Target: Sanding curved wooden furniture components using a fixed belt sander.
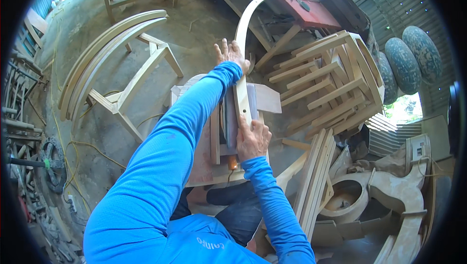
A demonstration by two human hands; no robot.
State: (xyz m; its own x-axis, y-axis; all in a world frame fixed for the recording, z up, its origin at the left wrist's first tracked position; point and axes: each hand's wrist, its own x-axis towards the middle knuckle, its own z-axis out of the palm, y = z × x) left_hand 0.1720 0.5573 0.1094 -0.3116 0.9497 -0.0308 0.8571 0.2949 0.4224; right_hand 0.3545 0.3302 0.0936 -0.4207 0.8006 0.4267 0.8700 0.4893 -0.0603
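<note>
A long, pale wooden piece, curved at its far end like a chair's back leg, lies lengthwise in front of me. Its near end has a dark round hole. My left hand presses on its middle, fingers spread out past the left edge. At the near end, my right hand grips the piece, index finger laid along it and the other fingers curled. Underneath sits a narrow tool with a flat purple-grey face; much of it is hidden. An orange handle-like part sticks out toward me.
Left stands a wooden chair frame with curved rails beside it. Stacked slatted frames are at the right, near long wooden strips. A red-topped table is at the back. A yellow cord trails over the floor.
</note>
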